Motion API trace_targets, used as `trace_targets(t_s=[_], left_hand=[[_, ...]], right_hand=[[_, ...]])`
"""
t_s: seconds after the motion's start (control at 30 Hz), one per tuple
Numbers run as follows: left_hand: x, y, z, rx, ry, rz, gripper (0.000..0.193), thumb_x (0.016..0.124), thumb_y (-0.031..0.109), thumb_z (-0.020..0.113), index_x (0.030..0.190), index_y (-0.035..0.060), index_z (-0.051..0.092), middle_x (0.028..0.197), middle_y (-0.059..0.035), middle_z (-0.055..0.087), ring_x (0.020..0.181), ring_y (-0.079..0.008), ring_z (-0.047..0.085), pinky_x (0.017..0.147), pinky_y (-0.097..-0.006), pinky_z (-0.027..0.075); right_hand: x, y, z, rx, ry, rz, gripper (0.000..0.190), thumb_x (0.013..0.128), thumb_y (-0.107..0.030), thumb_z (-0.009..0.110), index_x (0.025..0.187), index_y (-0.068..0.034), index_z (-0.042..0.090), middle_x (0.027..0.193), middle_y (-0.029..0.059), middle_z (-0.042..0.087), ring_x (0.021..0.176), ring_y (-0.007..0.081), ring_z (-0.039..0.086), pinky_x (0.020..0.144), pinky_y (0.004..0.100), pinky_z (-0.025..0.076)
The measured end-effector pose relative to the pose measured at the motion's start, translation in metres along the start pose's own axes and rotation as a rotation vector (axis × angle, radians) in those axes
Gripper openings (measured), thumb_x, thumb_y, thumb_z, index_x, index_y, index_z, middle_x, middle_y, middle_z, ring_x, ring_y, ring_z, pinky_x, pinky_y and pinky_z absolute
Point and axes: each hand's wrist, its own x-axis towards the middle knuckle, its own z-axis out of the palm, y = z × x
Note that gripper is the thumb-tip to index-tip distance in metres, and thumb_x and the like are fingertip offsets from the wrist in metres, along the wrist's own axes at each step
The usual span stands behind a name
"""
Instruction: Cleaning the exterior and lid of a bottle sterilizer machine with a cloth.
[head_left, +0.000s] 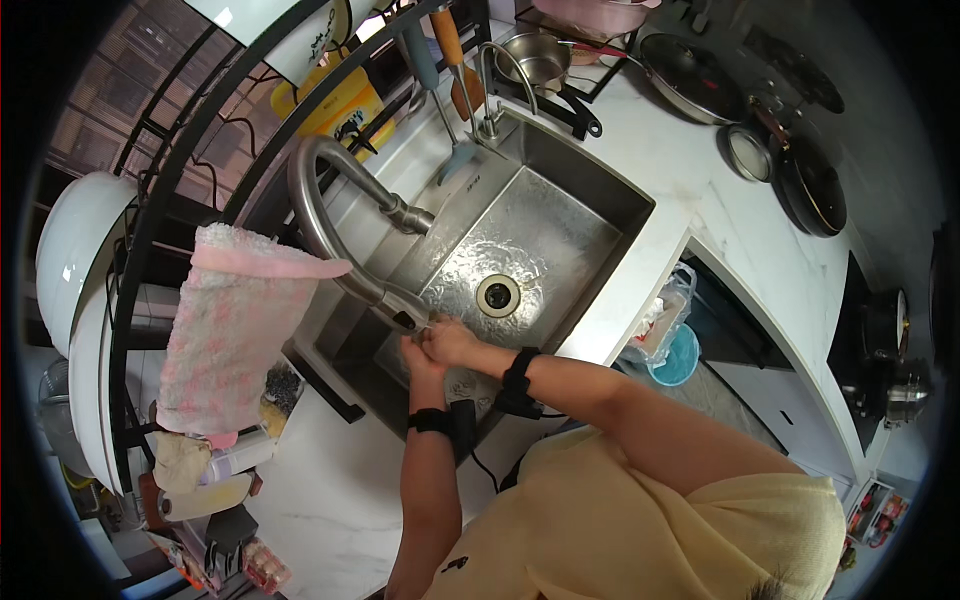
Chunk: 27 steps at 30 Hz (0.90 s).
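My left hand (420, 357) and my right hand (451, 340) are together just under the spray head of a brushed metal gooseneck faucet (401, 307). They touch each other, and the fingers are partly hidden, so whether anything is between them cannot be told. Both hands are over a stainless steel sink (570, 217). Water shimmers across the sink's bottom around the round drain (498, 296). Black straps with small boxes are worn on both wrists.
A pink and white towel (240, 330) hangs from a black rack (169, 187) left of the faucet. A slim second tap (489, 120) stands at the sink's far corner. Pans (694, 79) and a steel saucepan (534, 64) are beyond. A blue bucket (675, 356) is below the counter.
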Motion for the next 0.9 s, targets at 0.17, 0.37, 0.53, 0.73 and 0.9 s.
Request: trace_targets(t_s=[0.17, 0.37, 0.53, 0.73, 0.9], left_hand=[[0.01, 0.017, -0.07, 0.225, -0.096, 0.04, 0.019, 0.083, 0.015, 0.041, 0.087, 0.0017, 0.054, 0.088, -0.0114, 0.057, 0.078, -0.0238, 0.056, 0.072, -0.0394, 0.046], [0.015, 0.016, -0.077, 0.334, -0.457, 0.072, 0.019, 0.077, -0.003, 0.048, 0.092, 0.0034, 0.056, 0.087, -0.0085, 0.058, 0.08, -0.0212, 0.057, 0.068, -0.0308, 0.046], [-0.022, 0.007, 0.024, 0.961, 0.068, 0.254, 0.013, 0.072, -0.002, 0.049, 0.084, -0.0028, 0.056, 0.075, -0.0045, 0.057, 0.07, -0.0152, 0.054, 0.059, -0.0306, 0.041], [-0.03, 0.016, -0.005, 1.4, -0.044, 0.295, 0.025, 0.068, -0.001, 0.054, 0.093, -0.0009, 0.051, 0.087, -0.0071, 0.056, 0.074, -0.0148, 0.054, 0.064, -0.0306, 0.043], [-0.037, 0.038, -0.016, 0.762, -0.004, 0.408, 0.047, 0.069, -0.005, 0.055, 0.115, 0.0008, 0.045, 0.102, -0.0094, 0.054, 0.093, -0.0176, 0.052, 0.077, -0.0274, 0.043]], right_hand=[[-0.022, -0.034, 0.004, -0.084, -0.003, -0.028, 0.028, 0.075, -0.028, 0.049, 0.086, -0.008, 0.065, 0.094, 0.0113, 0.06, 0.095, 0.0265, 0.052, 0.081, 0.047, 0.035], [0.006, -0.004, -0.008, -0.145, 0.101, 0.071, 0.027, 0.071, -0.027, 0.052, 0.084, -0.006, 0.064, 0.093, 0.013, 0.061, 0.093, 0.0287, 0.054, 0.081, 0.0489, 0.038], [0.015, 0.012, -0.034, 0.18, -0.134, 0.007, 0.038, 0.065, -0.03, 0.061, 0.072, 0.008, 0.059, 0.069, 0.022, 0.057, 0.064, 0.0349, 0.056, 0.059, 0.0412, 0.044], [0.006, -0.038, -0.065, 0.233, -0.391, 0.259, 0.055, 0.069, -0.047, 0.061, 0.073, 0.007, 0.056, 0.062, 0.0143, 0.053, 0.059, 0.0209, 0.052, 0.051, 0.0313, 0.041], [0.046, 0.018, -0.022, 0.067, -0.179, -0.097, 0.04, 0.076, -0.03, 0.056, 0.092, 0.007, 0.055, 0.072, 0.0123, 0.057, 0.062, 0.0188, 0.053, 0.055, 0.033, 0.043]])
